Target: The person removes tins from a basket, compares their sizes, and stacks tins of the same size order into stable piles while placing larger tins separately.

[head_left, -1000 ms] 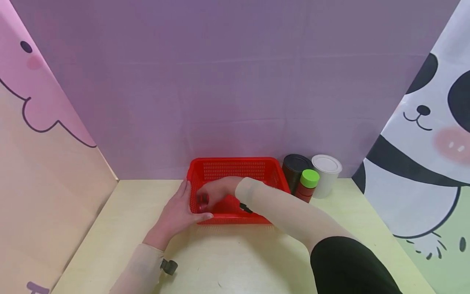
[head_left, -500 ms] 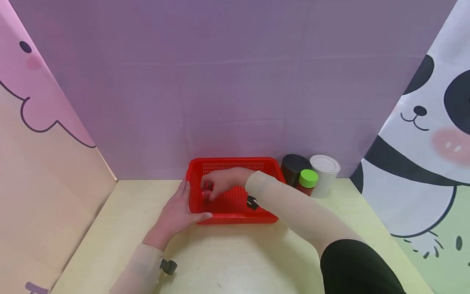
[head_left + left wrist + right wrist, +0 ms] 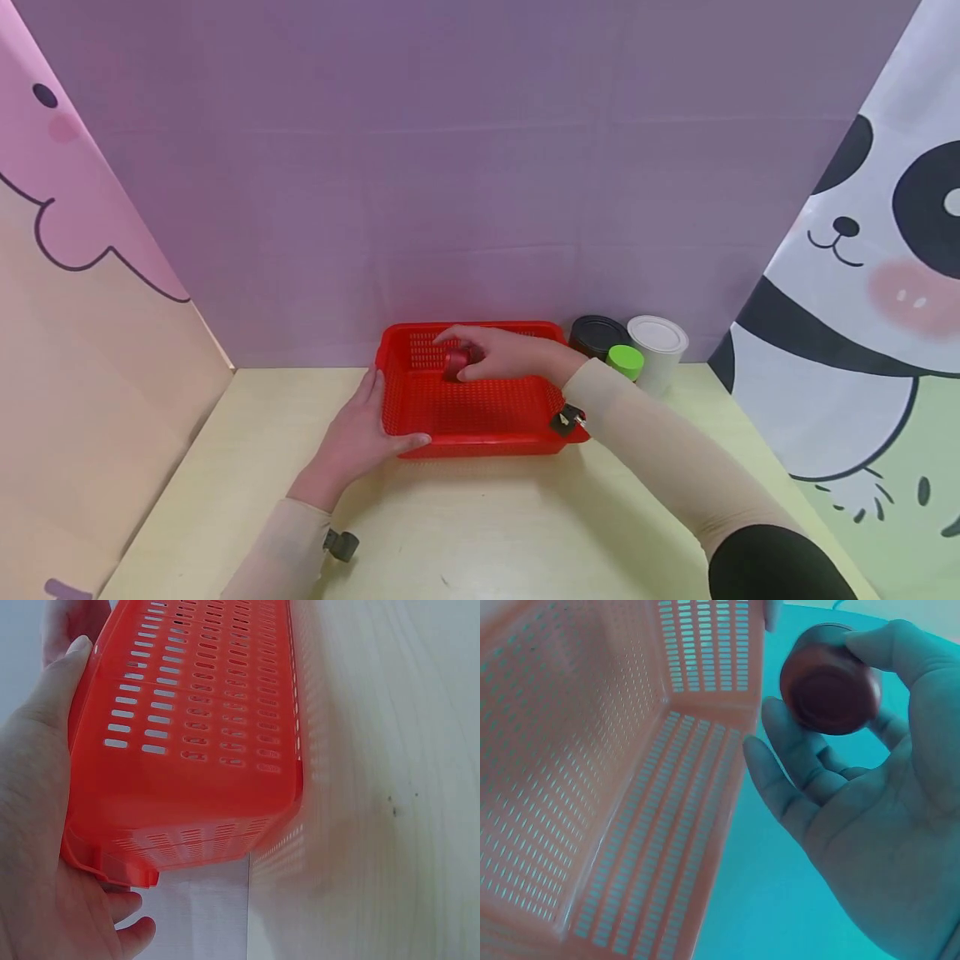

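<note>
My left hand [image 3: 356, 437] grips the left end of a red plastic basket [image 3: 480, 447]. Its thumb lies along the front rim and its fingers reach around the left side. In the left wrist view the perforated basket wall [image 3: 187, 787] fills the middle. My right hand [image 3: 510, 354] holds a small dark red cylindrical container [image 3: 454, 364] over the back part of the basket. From the right wrist, the round base of that container [image 3: 829, 694] faces the camera, pinched between thumb and fingers beside the rim. Its other end is mostly hidden by the hand.
Right of the basket stand a black-lidded canister [image 3: 597, 333], a white canister [image 3: 660, 346] and a container with a green lid [image 3: 626, 360], partly behind the right forearm. A purple backdrop [image 3: 480, 183] rises directly behind the basket on the pale wooden table [image 3: 480, 533].
My right hand has risen from the basket's left end and moved right and back, carrying the red container. The left hand has kept its hold on the basket.
</note>
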A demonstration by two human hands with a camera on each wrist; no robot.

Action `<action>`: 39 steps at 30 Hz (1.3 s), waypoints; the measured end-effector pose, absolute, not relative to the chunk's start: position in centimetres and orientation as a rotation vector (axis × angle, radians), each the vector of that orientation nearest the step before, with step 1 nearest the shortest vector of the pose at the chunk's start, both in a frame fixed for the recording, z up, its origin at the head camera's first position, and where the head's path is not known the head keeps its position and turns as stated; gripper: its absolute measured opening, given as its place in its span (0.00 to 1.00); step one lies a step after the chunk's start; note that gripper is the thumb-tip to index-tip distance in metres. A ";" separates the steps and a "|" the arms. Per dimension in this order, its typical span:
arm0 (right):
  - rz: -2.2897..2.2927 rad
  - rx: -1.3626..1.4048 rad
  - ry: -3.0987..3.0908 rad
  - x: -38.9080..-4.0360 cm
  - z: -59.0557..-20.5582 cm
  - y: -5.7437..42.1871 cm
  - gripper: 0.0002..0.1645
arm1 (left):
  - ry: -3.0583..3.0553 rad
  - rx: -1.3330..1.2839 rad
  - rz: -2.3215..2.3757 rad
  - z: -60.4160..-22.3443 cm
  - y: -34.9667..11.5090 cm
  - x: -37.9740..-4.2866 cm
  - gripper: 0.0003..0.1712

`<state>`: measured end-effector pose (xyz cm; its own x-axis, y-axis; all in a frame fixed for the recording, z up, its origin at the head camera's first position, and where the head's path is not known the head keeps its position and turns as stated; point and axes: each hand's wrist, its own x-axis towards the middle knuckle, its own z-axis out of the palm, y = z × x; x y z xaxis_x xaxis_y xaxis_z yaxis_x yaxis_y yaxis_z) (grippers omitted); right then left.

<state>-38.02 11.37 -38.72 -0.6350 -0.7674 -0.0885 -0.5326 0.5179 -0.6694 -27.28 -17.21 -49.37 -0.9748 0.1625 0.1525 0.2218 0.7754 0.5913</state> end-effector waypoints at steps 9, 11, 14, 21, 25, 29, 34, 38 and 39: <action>-1.029 -0.978 2.538 -37.0 -38.3 16.2 0.30 | -2.882 -0.293 -0.964 -49.5 -17.1 -27.5 0.86; -1.093 -0.986 2.557 -36.7 -38.5 17.4 0.28 | -2.891 -0.290 -0.949 -49.5 -17.1 -27.5 0.86; -1.143 -0.999 2.624 -36.1 -38.7 19.1 0.28 | -2.897 -0.288 -0.935 -49.5 -17.1 -27.5 0.86; -1.153 -0.907 2.860 -34.8 -39.4 21.7 0.35 | -2.890 -0.284 -0.955 -49.4 -17.2 -27.5 0.86; -1.226 -0.859 2.919 -34.2 -40.0 23.2 0.34 | -2.886 -0.289 -0.955 -49.5 -17.3 -27.7 0.86; -1.308 -0.794 2.962 -33.8 -40.8 25.1 0.33 | -2.895 -0.284 -0.945 -49.6 -17.3 -27.8 0.86; -1.413 -0.619 3.064 -33.0 -41.5 27.2 0.35 | -2.905 -0.279 -0.935 -49.4 -17.6 -27.6 0.86; -1.499 -0.526 3.139 -32.8 -42.2 28.3 0.36 | -2.905 -0.276 -0.942 -49.3 -17.8 -27.5 0.86; -1.524 -0.517 3.148 -32.9 -42.4 28.5 0.35 | -2.906 -0.274 -0.943 -49.3 -17.8 -27.5 0.86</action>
<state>-32.86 28.48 -42.45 -0.8822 -0.0848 0.4632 -0.4159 0.6014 -0.6821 -27.49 -17.78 -49.26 -0.9813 0.1460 0.1252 0.1917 0.7952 0.5753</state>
